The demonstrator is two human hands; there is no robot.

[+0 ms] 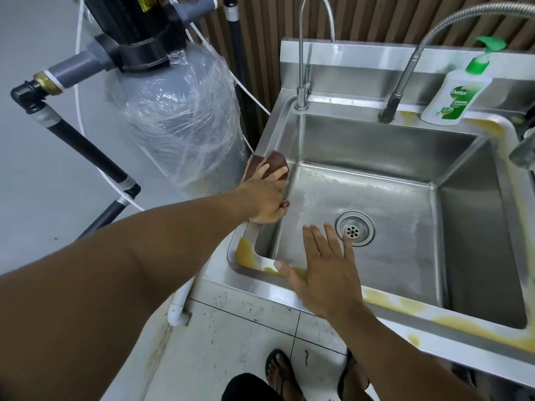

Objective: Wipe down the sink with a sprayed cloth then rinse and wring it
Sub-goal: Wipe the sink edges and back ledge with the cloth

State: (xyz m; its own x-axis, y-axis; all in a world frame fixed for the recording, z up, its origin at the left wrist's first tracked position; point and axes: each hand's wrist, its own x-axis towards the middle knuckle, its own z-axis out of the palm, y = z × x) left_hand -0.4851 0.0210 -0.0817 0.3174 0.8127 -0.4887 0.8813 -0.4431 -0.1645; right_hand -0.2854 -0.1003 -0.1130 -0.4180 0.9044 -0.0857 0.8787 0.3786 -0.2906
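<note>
Now my left hand [265,198] presses the soft brown cloth [278,162] flat on the left rim of the sink [362,134]; my right hand [327,273] hovers spread, empty. Probably limp and slippery: bunch its middle.

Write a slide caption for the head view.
Left hand presses a brown cloth on the left rim of the stainless steel sink; open right hand over its yellow-stained front rim.

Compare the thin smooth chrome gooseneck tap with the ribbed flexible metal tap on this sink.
The thin smooth chrome gooseneck tap stands upright at the back left corner; the ribbed flexible metal tap is thicker, slants up to the right, and has a dark lower end. Both meet the stainless steel sink at its back ledge.
</note>
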